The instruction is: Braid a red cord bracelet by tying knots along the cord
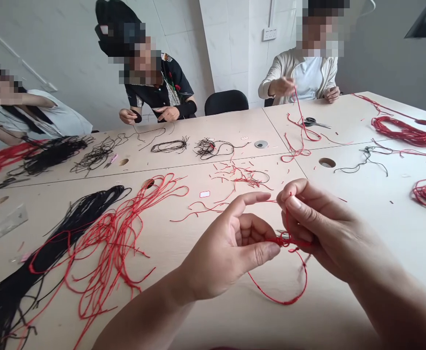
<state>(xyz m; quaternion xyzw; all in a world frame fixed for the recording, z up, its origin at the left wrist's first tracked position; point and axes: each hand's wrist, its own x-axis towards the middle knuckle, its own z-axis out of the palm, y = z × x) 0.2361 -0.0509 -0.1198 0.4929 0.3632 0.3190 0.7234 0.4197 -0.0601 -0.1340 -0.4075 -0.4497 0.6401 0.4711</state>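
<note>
Between thumb and curled fingers, my left hand (235, 245) pinches a knotted part of a red cord (283, 239); its index finger reaches out above. My right hand (317, 226) is closed on a thin red strand that rises from the knot, thumb against index finger, while its lower fingers touch the cord beside the knot. A braided red loop (289, 302) hangs below both hands, over the pale table (213, 311). Something metallic shows partly behind the knot, too hidden to name.
A black cord bundle (67, 233) and loose red cords (114, 243) lie at the left. Red scraps (242, 175) lie beyond my hands. Black scissors (315, 122) and red coils (406, 131) are at the far right. Three people sit across, handling cords.
</note>
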